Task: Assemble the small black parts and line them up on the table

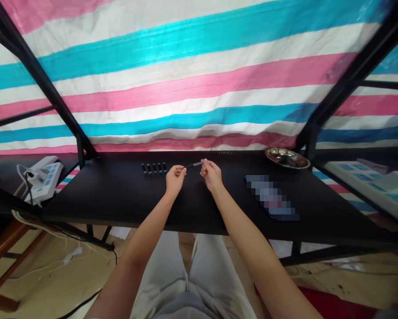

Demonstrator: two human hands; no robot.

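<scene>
Right hand: fingers pinched on one end of a thin pen, held just above the black table, its free end pointing at the left hand. Left hand: fingers curled in, close to the pen tip; contact cannot be told. Row of small black cylinders stands just left of it. Metal dish sits far right, power strip far left.

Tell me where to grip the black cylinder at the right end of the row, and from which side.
Probably pinch the top of that cylinder from above, fingers front and back. It stands upright and a neighbour crowds its left side; its right side, toward the left hand, is free.
</scene>
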